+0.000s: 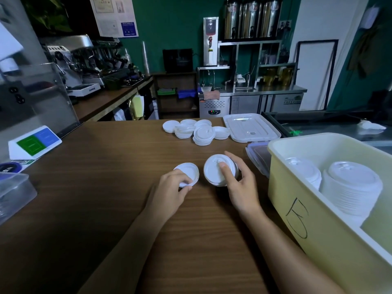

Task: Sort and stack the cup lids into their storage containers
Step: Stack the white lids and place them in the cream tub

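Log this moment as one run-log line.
left hand: grips lid; right hand: grips lid stack; loose lids: far counter; yellow bin: holds stacked lids

The brown wood-grain counter (106, 187) carries everything. Beyond the left hand (171, 192) and right hand (239, 187) lies a loose pile of white cup lids (197, 131) and, just right of it, a flat translucent box lid (251, 127). Right of the right hand stands a pale yellow storage bin (297, 187) — a clip-lock lid (257, 158) lies between them, against the bin. Well left of the left hand sit a white wedge sign (35, 142) and a clear plastic tub (12, 192).
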The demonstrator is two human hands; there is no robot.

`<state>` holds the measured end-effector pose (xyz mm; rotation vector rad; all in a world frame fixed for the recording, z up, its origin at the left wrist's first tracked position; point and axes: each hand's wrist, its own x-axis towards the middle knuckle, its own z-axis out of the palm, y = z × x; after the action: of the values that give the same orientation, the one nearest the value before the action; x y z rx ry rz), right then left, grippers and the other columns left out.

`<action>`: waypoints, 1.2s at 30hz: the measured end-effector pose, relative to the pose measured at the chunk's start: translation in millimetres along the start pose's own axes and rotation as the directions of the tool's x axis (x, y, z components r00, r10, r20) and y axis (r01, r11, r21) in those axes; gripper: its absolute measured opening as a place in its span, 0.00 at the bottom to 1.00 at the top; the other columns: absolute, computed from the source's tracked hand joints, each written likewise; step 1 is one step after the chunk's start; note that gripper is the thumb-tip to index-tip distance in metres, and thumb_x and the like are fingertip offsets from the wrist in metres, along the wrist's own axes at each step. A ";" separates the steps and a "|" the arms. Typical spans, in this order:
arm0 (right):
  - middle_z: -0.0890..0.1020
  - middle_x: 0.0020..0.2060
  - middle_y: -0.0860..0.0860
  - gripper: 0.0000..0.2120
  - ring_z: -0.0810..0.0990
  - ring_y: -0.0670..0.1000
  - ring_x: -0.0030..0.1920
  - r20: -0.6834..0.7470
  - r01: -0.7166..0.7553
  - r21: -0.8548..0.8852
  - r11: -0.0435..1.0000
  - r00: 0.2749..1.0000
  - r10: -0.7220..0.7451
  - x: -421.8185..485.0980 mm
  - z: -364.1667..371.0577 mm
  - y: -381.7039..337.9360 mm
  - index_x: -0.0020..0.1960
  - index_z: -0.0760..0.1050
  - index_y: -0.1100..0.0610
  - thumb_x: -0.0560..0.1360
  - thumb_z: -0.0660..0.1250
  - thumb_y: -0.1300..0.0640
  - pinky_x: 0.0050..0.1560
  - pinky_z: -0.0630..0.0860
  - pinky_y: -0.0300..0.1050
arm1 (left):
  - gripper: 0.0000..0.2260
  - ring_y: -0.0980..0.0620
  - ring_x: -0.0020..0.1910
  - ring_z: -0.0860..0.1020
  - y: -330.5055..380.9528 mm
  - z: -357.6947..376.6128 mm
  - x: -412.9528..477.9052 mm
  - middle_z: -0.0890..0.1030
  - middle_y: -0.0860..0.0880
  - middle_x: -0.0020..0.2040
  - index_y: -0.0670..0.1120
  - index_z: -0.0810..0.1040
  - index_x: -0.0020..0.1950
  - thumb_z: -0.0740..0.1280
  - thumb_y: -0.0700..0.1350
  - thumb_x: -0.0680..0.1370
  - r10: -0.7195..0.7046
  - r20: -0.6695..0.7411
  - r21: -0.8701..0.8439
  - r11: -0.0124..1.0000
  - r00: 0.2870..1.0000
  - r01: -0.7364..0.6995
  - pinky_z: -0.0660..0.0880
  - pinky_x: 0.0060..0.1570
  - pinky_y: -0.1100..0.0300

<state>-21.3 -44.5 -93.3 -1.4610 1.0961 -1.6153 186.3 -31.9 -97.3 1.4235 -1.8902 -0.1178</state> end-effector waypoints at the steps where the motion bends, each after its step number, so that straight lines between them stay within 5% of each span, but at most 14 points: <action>1: 0.83 0.63 0.42 0.15 0.79 0.42 0.65 0.000 -0.001 -0.005 1.000 1.000 0.001 0.4 0.1 0.7 0.68 0.80 0.52 0.82 0.71 0.54 0.69 0.74 0.43 | 0.06 0.56 0.45 0.80 0.8 -1.1 0.6 0.82 0.57 0.45 0.48 0.85 0.46 0.77 0.38 0.74 -0.009 -0.014 -0.002 1.000 1.000 0.009 0.78 0.47 0.50; 6: 0.83 0.62 0.42 0.14 0.79 0.41 0.64 -0.017 -0.006 0.011 1.000 1.000 0.006 1.0 0.5 -0.2 0.67 0.80 0.54 0.82 0.71 0.55 0.68 0.75 0.43 | 0.09 0.61 0.40 0.78 7.5 -3.0 0.7 0.79 0.59 0.38 0.50 0.81 0.39 0.81 0.40 0.71 -0.102 -0.055 -0.041 0.994 0.993 0.100 0.73 0.41 0.61; 11: 0.83 0.62 0.41 0.14 0.79 0.40 0.63 -0.017 -0.013 0.010 1.000 1.000 0.014 1.2 1.0 -1.2 0.67 0.80 0.53 0.82 0.70 0.56 0.68 0.75 0.43 | 0.13 0.55 0.37 0.81 15.4 -8.1 1.9 0.82 0.56 0.35 0.49 0.79 0.36 0.83 0.45 0.67 -0.239 -0.064 -0.188 0.956 0.969 0.223 0.80 0.43 0.50; 16: 0.82 0.63 0.42 0.16 0.80 0.39 0.63 -0.010 -0.021 0.037 0.999 1.000 0.021 -0.9 0.8 -5.0 0.70 0.78 0.52 0.82 0.70 0.56 0.65 0.75 0.38 | 0.08 0.54 0.35 0.83 28.5 -15.6 2.4 0.85 0.54 0.35 0.46 0.81 0.41 0.80 0.44 0.73 -0.327 -0.129 -0.393 0.883 0.936 0.255 0.79 0.40 0.58; 18: 0.82 0.63 0.42 0.18 0.80 0.39 0.63 -0.010 -0.025 0.048 0.999 1.000 0.025 -1.4 0.4 -6.3 0.71 0.77 0.51 0.82 0.70 0.56 0.65 0.74 0.35 | 0.04 0.54 0.43 0.86 29.7 -16.6 4.0 0.87 0.54 0.44 0.49 0.84 0.49 0.77 0.43 0.76 -0.373 -0.137 -0.537 0.806 0.918 0.247 0.83 0.48 0.55; 21: 0.83 0.63 0.43 0.16 0.80 0.41 0.64 0.003 -0.035 0.043 0.998 0.999 0.035 -0.3 0.1 -6.2 0.70 0.79 0.51 0.82 0.70 0.55 0.68 0.76 0.44 | 0.09 0.51 0.52 0.86 34.8 -17.1 6.7 0.87 0.49 0.52 0.45 0.84 0.59 0.73 0.40 0.80 -0.449 -0.110 -0.744 0.628 0.887 0.226 0.84 0.48 0.55; 25: 0.84 0.62 0.44 0.15 0.81 0.45 0.65 0.050 -0.026 0.041 0.999 0.998 0.024 -2.3 1.0 -5.5 0.68 0.80 0.50 0.82 0.70 0.53 0.70 0.76 0.51 | 0.09 0.51 0.53 0.86 40.8 -15.9 5.9 0.87 0.49 0.53 0.45 0.84 0.61 0.70 0.39 0.81 -0.444 0.001 -0.843 0.482 0.896 0.239 0.84 0.47 0.56; 36: 0.81 0.64 0.48 0.21 0.77 0.43 0.67 0.166 -0.058 -0.004 0.998 0.984 0.058 -5.8 4.4 -11.0 0.66 0.81 0.41 0.77 0.65 0.36 0.73 0.71 0.49 | 0.07 0.50 0.36 0.84 39.0 5.9 2.3 0.85 0.46 0.38 0.46 0.84 0.52 0.77 0.44 0.76 -0.380 -0.003 -0.664 0.692 0.925 0.283 0.77 0.37 0.61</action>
<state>-15.7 -35.4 -85.6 -1.5192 1.0333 -1.4256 151.9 -21.3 -81.3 1.2046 -1.2484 -0.7675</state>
